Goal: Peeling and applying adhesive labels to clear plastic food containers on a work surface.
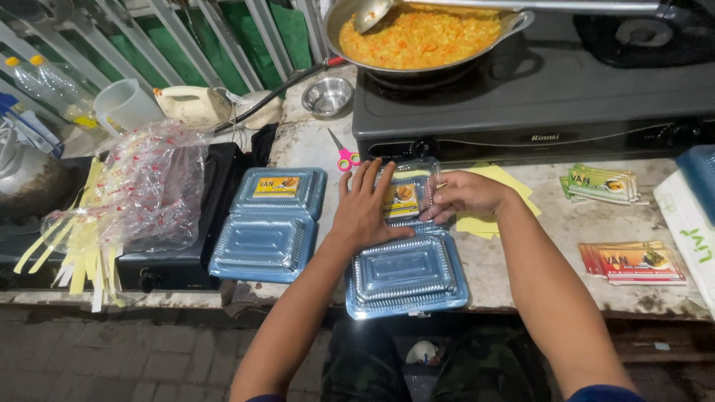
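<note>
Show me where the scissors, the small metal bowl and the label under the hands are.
scissors [346, 157], head view, on the pink handles.
small metal bowl [328, 95], head view, on its inner bottom.
label [401, 202], head view, on its yellow middle, between the left hand [365, 208] and the right hand [465, 195].

The left hand [363, 208] covers the left part of the open clear container's lid [408, 195], and the right hand [463, 195] hides its right edge. The wok [424, 37] is cut off by the top edge (its ladle handle too). A blue tray [701, 175] runs off the right edge. Print on the sticker stacks [631, 262] is too small to read.
</note>
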